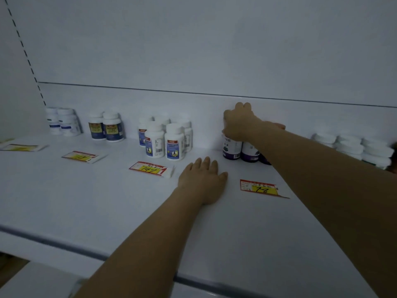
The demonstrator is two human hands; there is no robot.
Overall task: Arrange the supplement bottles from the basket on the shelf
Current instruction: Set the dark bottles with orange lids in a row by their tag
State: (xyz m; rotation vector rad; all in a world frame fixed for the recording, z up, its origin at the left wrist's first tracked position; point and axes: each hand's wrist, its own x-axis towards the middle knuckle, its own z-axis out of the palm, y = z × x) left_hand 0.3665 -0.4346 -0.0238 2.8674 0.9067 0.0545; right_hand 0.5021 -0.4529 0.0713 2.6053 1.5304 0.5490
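Groups of supplement bottles stand along the back of a white shelf [86, 201]. My right hand [240, 123] is closed over the top of a purple-labelled bottle [231, 149], which stands upright beside two more purple bottles [250, 152]. My left hand [204, 181] lies flat on the shelf, palm down, fingers spread, holding nothing. To the left stand several white bottles with blue-and-red labels [165, 138], two dark-labelled bottles [107, 127] and two white bottles [63, 122]. The basket is out of view.
Price tags lie on the shelf: "147" [150, 168], "78" [263, 188], another [82, 157] and one at the far left [23, 147]. Several white-capped bottles [356, 147] crowd the far right. The back wall rises close behind the bottles.
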